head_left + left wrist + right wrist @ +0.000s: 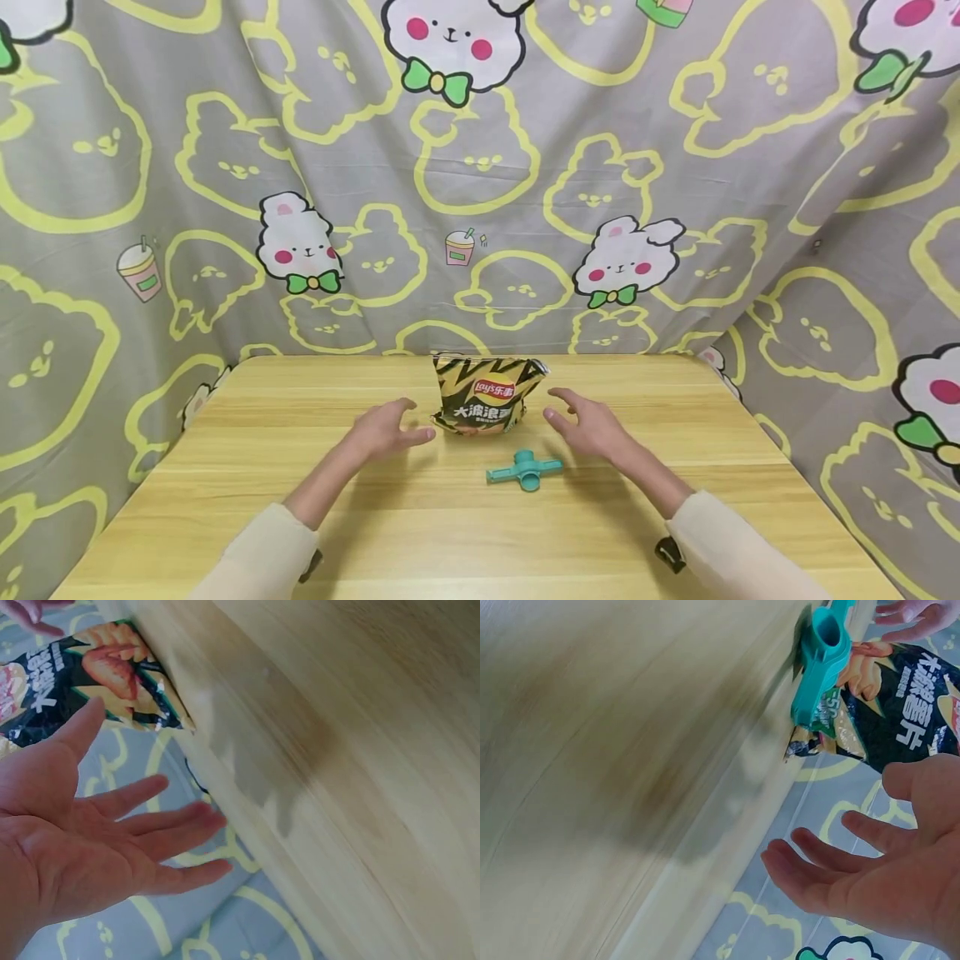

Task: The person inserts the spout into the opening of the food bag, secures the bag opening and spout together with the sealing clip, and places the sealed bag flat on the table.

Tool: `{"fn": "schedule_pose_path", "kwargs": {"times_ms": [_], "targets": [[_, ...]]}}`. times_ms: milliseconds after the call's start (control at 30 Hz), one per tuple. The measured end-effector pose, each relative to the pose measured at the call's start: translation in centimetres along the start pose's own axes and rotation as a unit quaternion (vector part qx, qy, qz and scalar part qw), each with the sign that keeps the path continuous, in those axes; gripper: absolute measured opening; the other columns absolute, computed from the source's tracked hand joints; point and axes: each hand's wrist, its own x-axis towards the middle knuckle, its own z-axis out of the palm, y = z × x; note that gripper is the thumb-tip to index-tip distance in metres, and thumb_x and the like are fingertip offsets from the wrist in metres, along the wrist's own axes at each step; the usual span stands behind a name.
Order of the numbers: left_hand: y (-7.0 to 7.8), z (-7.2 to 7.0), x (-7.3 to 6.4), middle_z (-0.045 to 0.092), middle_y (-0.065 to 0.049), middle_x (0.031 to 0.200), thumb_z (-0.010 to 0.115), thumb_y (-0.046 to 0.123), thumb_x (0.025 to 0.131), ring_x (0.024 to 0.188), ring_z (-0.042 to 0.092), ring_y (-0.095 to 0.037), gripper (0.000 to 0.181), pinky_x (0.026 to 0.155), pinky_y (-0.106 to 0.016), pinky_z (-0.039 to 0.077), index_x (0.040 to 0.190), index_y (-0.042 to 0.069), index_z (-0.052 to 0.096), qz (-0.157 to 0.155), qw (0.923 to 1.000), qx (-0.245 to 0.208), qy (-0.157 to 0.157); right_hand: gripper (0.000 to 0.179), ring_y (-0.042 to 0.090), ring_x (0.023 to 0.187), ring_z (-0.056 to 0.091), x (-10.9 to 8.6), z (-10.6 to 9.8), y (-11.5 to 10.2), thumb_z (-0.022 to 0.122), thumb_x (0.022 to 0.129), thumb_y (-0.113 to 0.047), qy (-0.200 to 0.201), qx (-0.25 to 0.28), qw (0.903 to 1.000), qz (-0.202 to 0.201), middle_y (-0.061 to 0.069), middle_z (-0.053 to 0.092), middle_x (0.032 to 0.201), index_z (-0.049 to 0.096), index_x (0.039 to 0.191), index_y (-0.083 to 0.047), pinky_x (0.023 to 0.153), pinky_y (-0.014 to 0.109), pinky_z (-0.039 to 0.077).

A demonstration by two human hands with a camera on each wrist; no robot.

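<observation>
1 left hand [380, 431], 1 right hand [588, 427], fingers [176, 835] spread, empty, Lay's乐事 bag [483, 400] between

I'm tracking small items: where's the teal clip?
In the head view, the teal clip lies slightly right of centre, in front of the chip bag.

The chip bag [480, 404] stands between the left fingers [417, 436] and right fingers [557, 419], with only small gaps beside it. A teal clip [527, 472] lies in front, blocking some of the near way. Bare tabletop [258, 433] leaves wide room both sides. A curtain [375, 179] closes the back.
</observation>
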Motion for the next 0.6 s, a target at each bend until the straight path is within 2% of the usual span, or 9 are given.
{"fn": "schedule_pose_path", "kwargs": {"times_ms": [133,233,400,600], "targets": [[0.6,-0.1,-0.1,0.067,-0.026,0.126,0.072,0.04,0.093,0.111,0.067,-0.041,0.06,0.098,-0.056,0.053,0.132,-0.004,0.06,0.012,0.9998,-0.008,-0.017,0.054,0.046,0.118,0.062,-0.4,-0.2,-0.4,0.058,0.103,-0.039,-0.02,0.009,0.9998,0.005,0.03,0.062,0.13,0.05,0.148,-0.01,0.093,0.059,0.054],[1.2,-0.3,-0.2,0.071,-0.022,0.119,0.073,0.036,0.093,0.102,0.07,-0.035,0.052,0.094,-0.052,0.055,0.126,-0.003,0.065,0.018,0.9994,-0.009,-0.026,0.054,0.042,0.111,0.065,-0.6,-0.3,-0.6,0.061,0.102,-0.037,-0.032,0.014,0.9994,0.009,0.028,0.065,0.125,0.052,0.145,-0.007,0.088,0.055,0.056],[2.2,-0.3,-0.4,0.072,-0.02,0.119,0.074,0.03,0.093,0.102,0.071,-0.035,0.042,0.096,-0.051,0.055,0.118,-0.003,0.07,0.041,0.9984,-0.008,-0.038,0.05,0.033,0.102,0.068,-0.7,-0.4,-0.9,0.064,0.1,-0.035,-0.049,0.021,0.9985,0.015,0.02,0.07,0.116,0.057,0.141,-0.006,0.082,0.049,0.058],[3.1,0.4,-0.4,0.076,-0.016,0.108,0.076,0.026,0.091,0.085,0.073,-0.023,0.039,0.078,-0.041,0.06,0.116,-0.002,0.072,0.052,0.9972,-0.018,-0.051,0.049,0.028,0.095,0.069,-0.8,-0.3,-1.1,0.068,0.097,-0.031,-0.058,0.016,0.9982,0.0,0.017,0.072,0.109,0.06,0.137,-0.004,0.08,0.046,0.058]]}}
